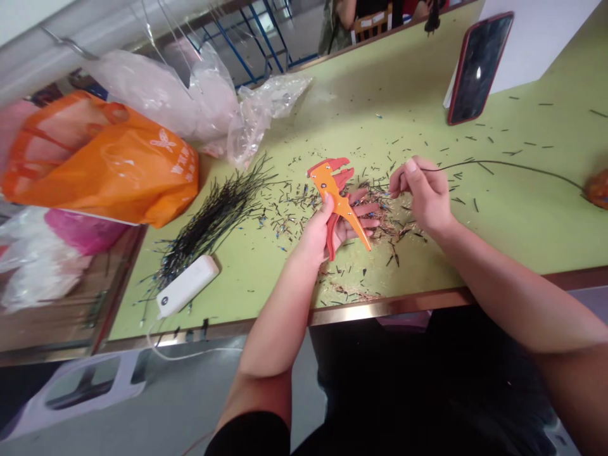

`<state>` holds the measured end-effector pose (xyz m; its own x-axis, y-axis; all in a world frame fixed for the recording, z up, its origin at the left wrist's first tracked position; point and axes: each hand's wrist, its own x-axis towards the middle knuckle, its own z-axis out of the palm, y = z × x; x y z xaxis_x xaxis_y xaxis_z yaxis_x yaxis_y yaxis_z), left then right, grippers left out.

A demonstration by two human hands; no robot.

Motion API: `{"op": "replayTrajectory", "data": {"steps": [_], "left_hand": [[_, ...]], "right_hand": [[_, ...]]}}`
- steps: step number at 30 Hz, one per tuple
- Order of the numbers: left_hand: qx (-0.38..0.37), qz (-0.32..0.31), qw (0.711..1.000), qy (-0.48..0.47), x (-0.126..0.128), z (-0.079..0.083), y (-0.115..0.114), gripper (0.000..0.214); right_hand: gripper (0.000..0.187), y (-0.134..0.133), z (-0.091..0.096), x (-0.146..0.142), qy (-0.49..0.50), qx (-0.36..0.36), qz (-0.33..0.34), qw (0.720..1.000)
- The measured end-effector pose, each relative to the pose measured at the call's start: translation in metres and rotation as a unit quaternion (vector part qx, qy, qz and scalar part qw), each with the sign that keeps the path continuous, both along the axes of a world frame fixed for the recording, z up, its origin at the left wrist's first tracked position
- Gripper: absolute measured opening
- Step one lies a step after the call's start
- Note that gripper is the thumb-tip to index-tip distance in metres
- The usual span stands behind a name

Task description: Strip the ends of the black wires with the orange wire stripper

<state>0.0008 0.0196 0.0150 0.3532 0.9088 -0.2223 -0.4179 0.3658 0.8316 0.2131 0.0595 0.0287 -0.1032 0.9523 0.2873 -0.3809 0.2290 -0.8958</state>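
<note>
My left hand (323, 228) holds an orange and red wire stripper (336, 196), thumb across its body and the other fingers loosely spread beneath the handles. The red jaws of the tool point away from me and stand apart. To the right, my right hand (425, 193) pinches a thin black wire (503, 164) between thumb and fingers. That wire runs right to an orange bundle (597, 189) at the table's edge of view. Under and around both hands lie cut wire scraps (396, 221) and copper strands.
A pile of black wires (213, 218) with some blue ends lies left, beside a white power bank (187, 286) with a cable. An orange bag (109, 164) and clear plastic bags (190, 95) stand behind. A phone (479, 69) leans on a white box (536, 44). A person sits across.
</note>
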Motion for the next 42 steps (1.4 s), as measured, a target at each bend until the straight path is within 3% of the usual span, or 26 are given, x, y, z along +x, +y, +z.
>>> {"op": "replayTrajectory", "data": {"steps": [6,12,15,19,25,29,37,42], "left_hand": [[0.013,-0.035,0.999,-0.005,0.0,0.002,0.001,0.073],[0.022,-0.025,0.999,-0.011,0.003,0.004,-0.003,0.072],[0.02,-0.043,0.999,-0.016,0.004,0.003,-0.004,0.072],[0.028,-0.047,0.998,-0.037,0.005,0.001,-0.005,0.069],[0.002,-0.026,0.997,-0.068,0.003,0.006,-0.006,0.069],[-0.02,-0.013,0.997,-0.079,0.001,0.007,-0.005,0.071],[0.037,-0.027,0.997,-0.058,-0.001,-0.003,-0.005,0.073],[0.051,-0.092,0.994,-0.024,-0.005,-0.01,-0.005,0.088]], "right_hand": [[0.053,-0.009,0.006,-0.003,0.018,-0.017,0.079,0.997],[0.055,-0.014,0.011,-0.003,0.037,-0.064,0.116,0.991],[0.054,-0.014,0.012,-0.002,0.019,-0.046,0.139,0.989],[0.053,-0.014,0.012,-0.003,-0.022,0.01,0.131,0.991],[0.056,-0.011,0.009,-0.006,-0.008,0.054,0.048,0.997],[0.058,-0.013,0.008,-0.006,-0.021,0.074,0.048,0.996],[0.061,-0.008,0.01,-0.002,0.015,0.013,0.078,0.997],[0.06,-0.005,0.011,0.0,0.017,-0.018,0.133,0.991]]}}
